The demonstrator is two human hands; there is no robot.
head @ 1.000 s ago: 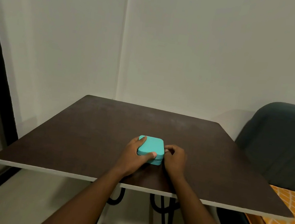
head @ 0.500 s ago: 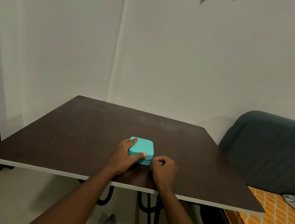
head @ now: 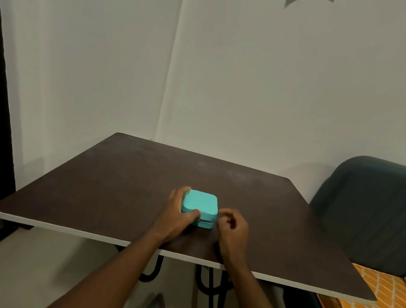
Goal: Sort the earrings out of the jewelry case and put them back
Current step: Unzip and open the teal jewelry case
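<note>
The left hand (head: 174, 219) clasps the closed teal jewelry case (head: 200, 203), just left of the curled right hand (head: 234, 230), whose hold is unclear.

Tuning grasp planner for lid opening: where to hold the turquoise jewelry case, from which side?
Hold the jewelry case low, below the seam, from the left, where the left hand grips it: it lies flat and closed on the table, so pinching front and back walls likely steadies the base, leaving the top free for the right hand.
</note>
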